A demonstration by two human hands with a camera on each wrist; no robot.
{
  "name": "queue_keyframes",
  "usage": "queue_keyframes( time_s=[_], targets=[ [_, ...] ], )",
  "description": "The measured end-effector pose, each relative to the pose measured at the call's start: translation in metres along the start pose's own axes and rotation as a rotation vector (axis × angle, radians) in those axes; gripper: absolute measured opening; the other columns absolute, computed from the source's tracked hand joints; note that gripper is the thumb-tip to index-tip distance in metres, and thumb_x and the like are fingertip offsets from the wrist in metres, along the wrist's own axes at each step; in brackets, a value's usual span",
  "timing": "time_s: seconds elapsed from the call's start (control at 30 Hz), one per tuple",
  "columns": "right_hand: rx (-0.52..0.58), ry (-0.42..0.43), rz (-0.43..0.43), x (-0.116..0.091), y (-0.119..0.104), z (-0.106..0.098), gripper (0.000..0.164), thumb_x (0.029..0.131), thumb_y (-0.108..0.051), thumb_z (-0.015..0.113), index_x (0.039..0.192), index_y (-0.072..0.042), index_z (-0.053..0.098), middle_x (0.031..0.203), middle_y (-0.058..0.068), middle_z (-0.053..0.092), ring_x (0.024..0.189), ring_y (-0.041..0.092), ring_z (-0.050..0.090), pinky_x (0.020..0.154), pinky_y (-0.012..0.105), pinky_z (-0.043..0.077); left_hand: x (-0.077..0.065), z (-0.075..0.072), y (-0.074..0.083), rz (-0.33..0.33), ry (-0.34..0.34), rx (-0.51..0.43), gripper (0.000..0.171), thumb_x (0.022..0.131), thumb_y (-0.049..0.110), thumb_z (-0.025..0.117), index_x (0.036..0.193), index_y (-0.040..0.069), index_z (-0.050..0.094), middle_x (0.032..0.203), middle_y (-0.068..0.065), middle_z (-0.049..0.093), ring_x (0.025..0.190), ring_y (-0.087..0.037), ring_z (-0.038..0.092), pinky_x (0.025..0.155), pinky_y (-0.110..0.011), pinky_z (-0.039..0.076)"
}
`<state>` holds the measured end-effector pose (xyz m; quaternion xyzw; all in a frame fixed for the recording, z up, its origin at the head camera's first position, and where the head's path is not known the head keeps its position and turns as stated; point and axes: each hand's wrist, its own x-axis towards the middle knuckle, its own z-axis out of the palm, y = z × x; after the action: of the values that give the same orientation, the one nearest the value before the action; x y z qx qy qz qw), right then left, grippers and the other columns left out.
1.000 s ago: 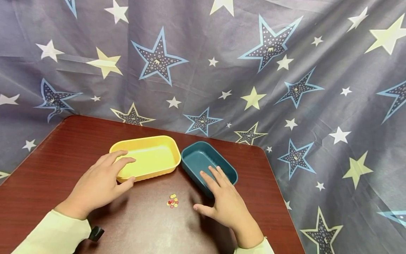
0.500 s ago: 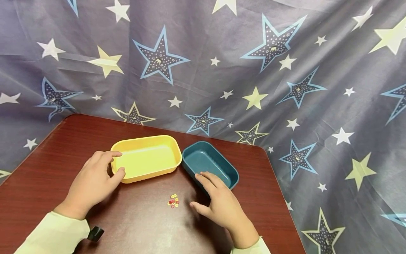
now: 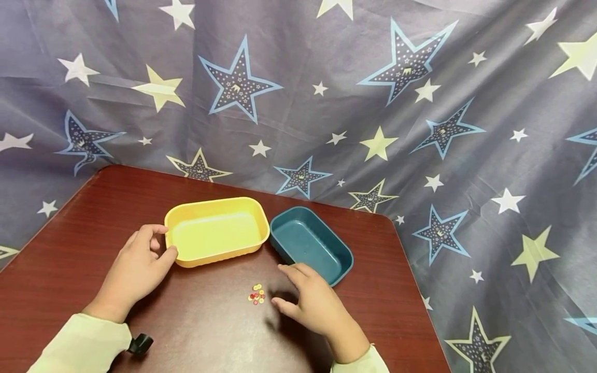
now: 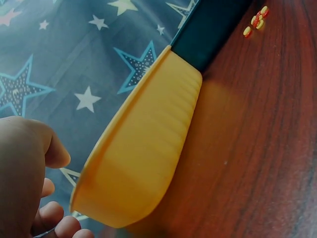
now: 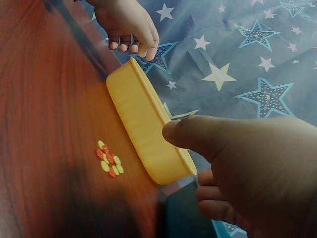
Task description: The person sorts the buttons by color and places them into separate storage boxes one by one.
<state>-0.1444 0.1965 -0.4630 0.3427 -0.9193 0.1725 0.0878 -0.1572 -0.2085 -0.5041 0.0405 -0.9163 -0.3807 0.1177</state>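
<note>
A yellow tray (image 3: 219, 253) sits on the table, touching or nearly touching a teal tray (image 3: 309, 243) on its right. My left hand (image 3: 137, 269) is at the yellow tray's left end, fingers loosely bent, thumb tip right by the rim; in the right wrist view a little gap shows below its fingertips. Nothing is held there. My right hand (image 3: 314, 303) hovers in front of the teal tray, fingers slightly bent and thumb apart, holding nothing. Left of that thumb lies a small cluster of round red and yellow pieces (image 5: 110, 157), like buttons.
The brown wooden table (image 3: 196, 331) ends at the back against a grey cloth (image 3: 289, 62) printed with stars, which also hangs along the right side. A black strap piece (image 3: 140, 343) sticks out at the left cuff.
My left hand has drawn back from over the yellow tray to just outside its left end. My right hand has moved from over the teal tray toward me and slightly left.
</note>
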Motion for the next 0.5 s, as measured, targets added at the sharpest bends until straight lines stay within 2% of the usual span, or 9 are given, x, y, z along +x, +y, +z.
queue_keyframes(
  time_s=[0.23,0.37,0.5],
  targets=[
    [0.094,-0.047,0.025,0.005,-0.002,0.014,0.042,0.096,-0.029,0.090,0.130,-0.007,0.079,0.118,0.004,0.080,0.103,0.016,0.075,0.094,0.033,0.064,0.002,0.005,-0.007,-0.066,-0.028,-0.035,0.048,0.108,0.035,0.068,0.147,0.010,0.056,0.106,-0.008,0.059,0.093,-0.025,0.057,0.078,-0.034,0.042],
    [0.146,-0.067,0.033,0.010,-0.002,0.024,0.026,0.096,-0.022,0.090,0.116,-0.008,0.082,0.106,0.006,0.080,0.093,0.018,0.074,0.085,0.026,0.061,0.002,0.007,-0.012,-0.115,-0.046,-0.064,0.048,0.110,0.041,0.065,0.147,0.013,0.054,0.105,-0.006,0.060,0.086,-0.020,0.057,0.073,-0.028,0.041],
    [0.176,-0.096,0.041,0.014,-0.001,0.034,0.017,0.096,-0.019,0.088,0.108,-0.010,0.082,0.100,0.005,0.080,0.088,0.019,0.074,0.081,0.020,0.057,0.003,0.009,-0.017,-0.145,-0.046,-0.098,0.047,0.111,0.044,0.064,0.145,0.013,0.054,0.104,-0.005,0.062,0.081,-0.015,0.057,0.071,-0.025,0.041]
  ],
)
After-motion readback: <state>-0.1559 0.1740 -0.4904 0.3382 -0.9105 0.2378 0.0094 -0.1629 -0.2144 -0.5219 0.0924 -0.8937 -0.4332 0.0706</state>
